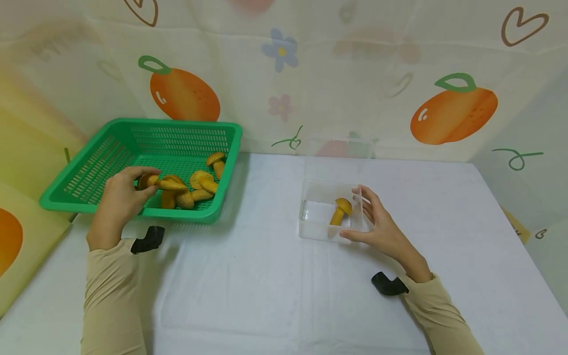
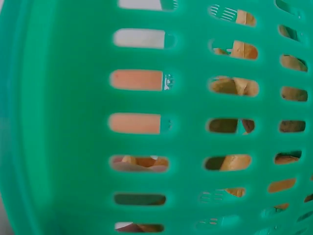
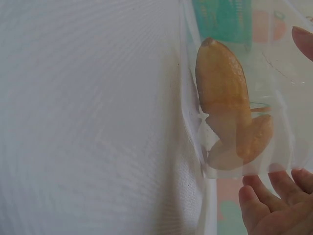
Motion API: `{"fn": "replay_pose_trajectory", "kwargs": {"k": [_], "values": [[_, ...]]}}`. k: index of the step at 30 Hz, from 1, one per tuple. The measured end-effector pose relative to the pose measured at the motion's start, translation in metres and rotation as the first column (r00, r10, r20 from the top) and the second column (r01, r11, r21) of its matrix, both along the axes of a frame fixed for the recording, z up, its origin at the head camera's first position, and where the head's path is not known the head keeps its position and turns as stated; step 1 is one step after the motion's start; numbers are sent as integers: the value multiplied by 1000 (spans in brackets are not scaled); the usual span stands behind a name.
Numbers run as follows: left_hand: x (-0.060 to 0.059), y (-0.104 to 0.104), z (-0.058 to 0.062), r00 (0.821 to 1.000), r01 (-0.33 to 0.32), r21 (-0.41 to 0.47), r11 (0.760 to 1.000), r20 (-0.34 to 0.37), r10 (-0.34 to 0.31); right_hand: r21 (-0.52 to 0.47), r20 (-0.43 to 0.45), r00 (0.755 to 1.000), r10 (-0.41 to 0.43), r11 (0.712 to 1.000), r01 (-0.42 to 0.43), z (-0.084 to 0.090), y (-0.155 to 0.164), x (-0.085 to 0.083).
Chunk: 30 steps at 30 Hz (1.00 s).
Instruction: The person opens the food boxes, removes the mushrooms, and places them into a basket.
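Note:
At the green basket (image 1: pixel 222 209), my left hand (image 1: pixel 121 198) reaches over the near rim and pinches a yellow-brown mushroom (image 1: pixel 170 184) by its cap end. Several more mushrooms (image 1: pixel 203 181) lie in the basket's right half. Through slots in the green wall (image 2: pixel 73 122), the left wrist view shows parts of fingers (image 2: pixel 137 80) and mushrooms. My right hand (image 1: pixel 380 229) grips the right side of a clear plastic box (image 1: pixel 312 231), thumb at the front, fingers at the back corner. One mushroom (image 1: pixel 340 212) rests inside, seen through the wall in the right wrist view.
The box's clear lid (image 1: pixel 337 153) stands raised at its back edge. A white cloth (image 1: pixel 239 276) covers the table, and a fruit-printed curtain (image 1: pixel 319 88) hangs behind. Black wrist mounts (image 1: pixel 148 240) sit on both sleeves.

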<state>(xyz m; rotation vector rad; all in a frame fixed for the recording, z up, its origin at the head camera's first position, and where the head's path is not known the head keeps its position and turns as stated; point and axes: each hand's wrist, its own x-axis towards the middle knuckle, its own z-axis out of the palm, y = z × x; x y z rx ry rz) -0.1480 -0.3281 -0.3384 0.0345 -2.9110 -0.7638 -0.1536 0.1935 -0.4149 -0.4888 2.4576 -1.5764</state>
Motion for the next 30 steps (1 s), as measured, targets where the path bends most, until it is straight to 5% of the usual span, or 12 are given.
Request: {"fn": "replay_pose_trajectory", "kwargs": {"k": [16,30], "values": [[2,2,4,999,12,-9,1000,-36,-12,7,-9,1000,-2,1000,2,1,0,1],[6,37,17,985,109,67,992,-143,-99,11,-9,1000,0,1000,0,0,0,0]]}}
